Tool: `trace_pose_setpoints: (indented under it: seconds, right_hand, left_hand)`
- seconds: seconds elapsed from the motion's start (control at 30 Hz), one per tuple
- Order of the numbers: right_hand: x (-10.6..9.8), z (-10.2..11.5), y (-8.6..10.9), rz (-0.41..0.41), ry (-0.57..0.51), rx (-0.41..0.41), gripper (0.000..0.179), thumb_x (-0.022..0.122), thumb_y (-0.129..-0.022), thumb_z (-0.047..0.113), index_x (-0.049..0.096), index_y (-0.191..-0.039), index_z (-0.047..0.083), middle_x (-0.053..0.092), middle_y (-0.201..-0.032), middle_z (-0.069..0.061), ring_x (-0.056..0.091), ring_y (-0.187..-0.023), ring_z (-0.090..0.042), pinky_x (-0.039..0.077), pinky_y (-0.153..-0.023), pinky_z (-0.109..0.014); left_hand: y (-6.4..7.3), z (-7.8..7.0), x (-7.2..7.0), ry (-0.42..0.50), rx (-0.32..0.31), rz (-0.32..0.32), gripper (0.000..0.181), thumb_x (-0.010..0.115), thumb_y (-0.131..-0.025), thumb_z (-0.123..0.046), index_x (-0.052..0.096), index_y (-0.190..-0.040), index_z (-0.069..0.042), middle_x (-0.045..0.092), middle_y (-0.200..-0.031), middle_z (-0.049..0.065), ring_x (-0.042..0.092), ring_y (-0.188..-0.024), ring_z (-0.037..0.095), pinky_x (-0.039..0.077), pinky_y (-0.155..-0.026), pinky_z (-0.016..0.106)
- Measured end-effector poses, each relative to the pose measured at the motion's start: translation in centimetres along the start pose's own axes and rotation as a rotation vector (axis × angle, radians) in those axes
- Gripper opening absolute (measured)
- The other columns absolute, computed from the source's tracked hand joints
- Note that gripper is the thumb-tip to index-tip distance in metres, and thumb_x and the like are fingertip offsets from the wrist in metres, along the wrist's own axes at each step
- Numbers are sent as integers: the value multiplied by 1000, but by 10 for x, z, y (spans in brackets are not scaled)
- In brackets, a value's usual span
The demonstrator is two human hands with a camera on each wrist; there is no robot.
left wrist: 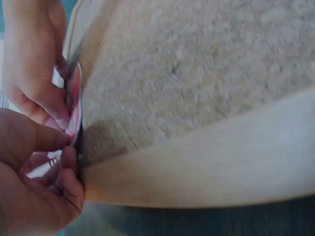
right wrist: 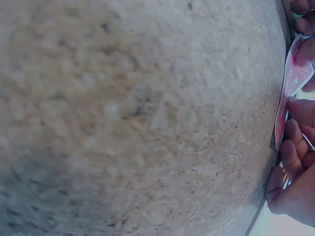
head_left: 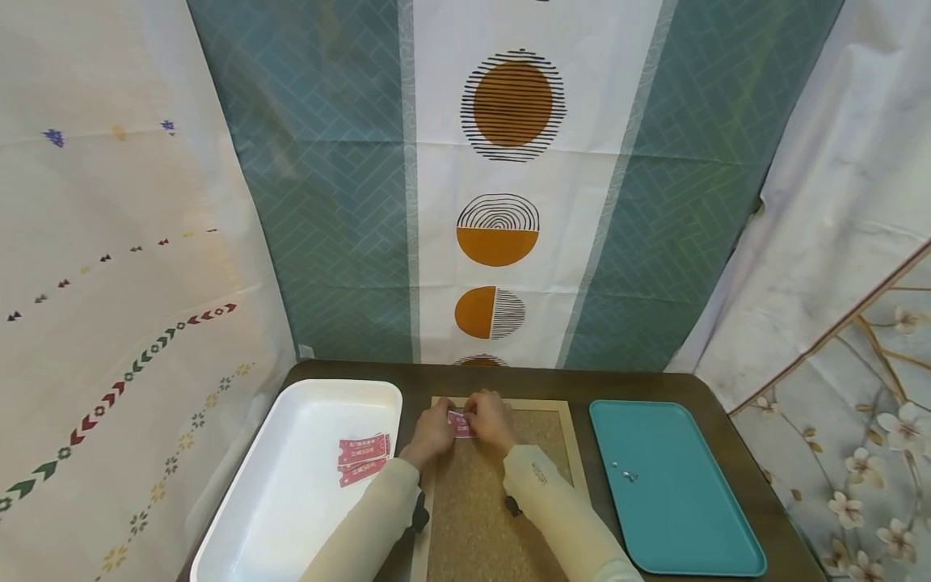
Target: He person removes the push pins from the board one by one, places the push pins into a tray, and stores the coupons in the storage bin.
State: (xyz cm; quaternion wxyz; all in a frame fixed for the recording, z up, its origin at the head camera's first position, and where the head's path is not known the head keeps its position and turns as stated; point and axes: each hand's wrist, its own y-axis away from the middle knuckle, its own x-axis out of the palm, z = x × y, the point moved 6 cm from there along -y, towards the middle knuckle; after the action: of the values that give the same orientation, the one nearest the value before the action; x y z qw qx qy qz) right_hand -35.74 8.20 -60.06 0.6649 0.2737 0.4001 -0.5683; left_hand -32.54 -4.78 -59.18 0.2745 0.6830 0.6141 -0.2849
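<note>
A small red and white printed paper coupon (head_left: 460,425) lies against the upper part of a wood-framed cork board (head_left: 502,517). My left hand (head_left: 434,428) pinches its left side, with thumb and curled fingers at the paper's edge in the left wrist view. From the other side my right hand (head_left: 490,419) holds the coupon between thumb and fingers. The two hands are close together near the board's top left corner. In the right wrist view the coupon (right wrist: 282,115) looks slightly bent, and fingers cover parts of it.
To the left stands a white tray (head_left: 291,477) with several similar red coupons (head_left: 364,457) inside. A teal tray (head_left: 684,485) at the right holds a few tiny shiny pieces (head_left: 629,476). Everything rests on a dark table (head_left: 582,386), with curtains behind and at both sides.
</note>
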Motion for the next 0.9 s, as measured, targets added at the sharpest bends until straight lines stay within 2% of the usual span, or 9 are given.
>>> trace_pose_setpoints:
  seconds: [0.2,0.33,0.47,0.57,0.9]
  right_hand:
    - [-1,-2,-2,17,-12,21,5,79,-94,15,78,-93,10,69,-93,-3,63,-94,-26,49,-86,-52]
    - [-1,-2,-3,26,-31,26,4,80,-93,15,77,-92,12,68,-91,-2,63,-92,-24,47,-86,-52]
    - [0,-3,-3,34,-55,37,5,79,-94,15,77,-92,11,69,-89,0,63,-90,-23,45,-87,-53]
    - [2,-4,-3,45,-65,57,5,79,-94,14,76,-92,10,68,-91,0,62,-93,-24,43,-89,-54]
    - [-1,-1,-2,49,-67,74,5,79,-93,13,75,-91,12,65,-95,-3,57,-101,-28,40,-88,-52]
  left_hand:
    - [-2,0,3,-57,87,41,27,68,-97,-7,65,-123,-2,73,-107,19,66,-89,30,58,-86,51]
    - [-2,2,3,-34,95,49,26,67,-98,-5,65,-123,-1,73,-111,21,67,-90,31,58,-89,53]
    - [-3,5,4,-11,72,64,26,68,-99,-5,66,-124,-1,73,-116,20,67,-93,29,59,-92,52]
    - [-5,7,5,-5,55,71,25,68,-99,-5,67,-124,-2,73,-118,19,67,-95,28,59,-93,51]
    - [-8,9,5,-11,61,49,24,71,-97,-3,69,-121,-2,74,-115,21,68,-96,30,58,-94,53]
